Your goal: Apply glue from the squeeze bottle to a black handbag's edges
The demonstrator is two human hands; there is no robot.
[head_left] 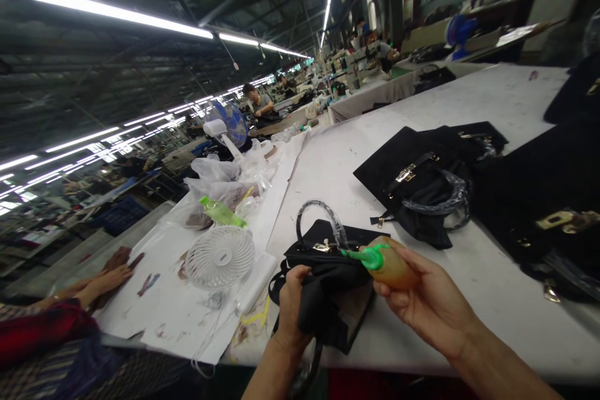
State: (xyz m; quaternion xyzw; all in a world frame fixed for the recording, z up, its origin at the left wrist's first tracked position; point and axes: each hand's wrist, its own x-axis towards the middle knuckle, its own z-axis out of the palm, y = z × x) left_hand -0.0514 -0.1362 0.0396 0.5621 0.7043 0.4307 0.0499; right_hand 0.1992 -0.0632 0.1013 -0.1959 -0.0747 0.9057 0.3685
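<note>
Right hand [434, 303], bottle [394, 265] held crosswise, nozzle [368, 256] leftward

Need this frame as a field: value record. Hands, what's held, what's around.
Left hand: gripping cloth of a black bag
Right hand: holding an amber bottle, green nozzle toward the bag
Nozzle contact: cannot tell
Bag handle: raised loop, clear wrap on it
Picture right: more black bags, metal clasps
Picture left: white fan, green bottle, plastic bags
Far left: co-worker's hand
</note>
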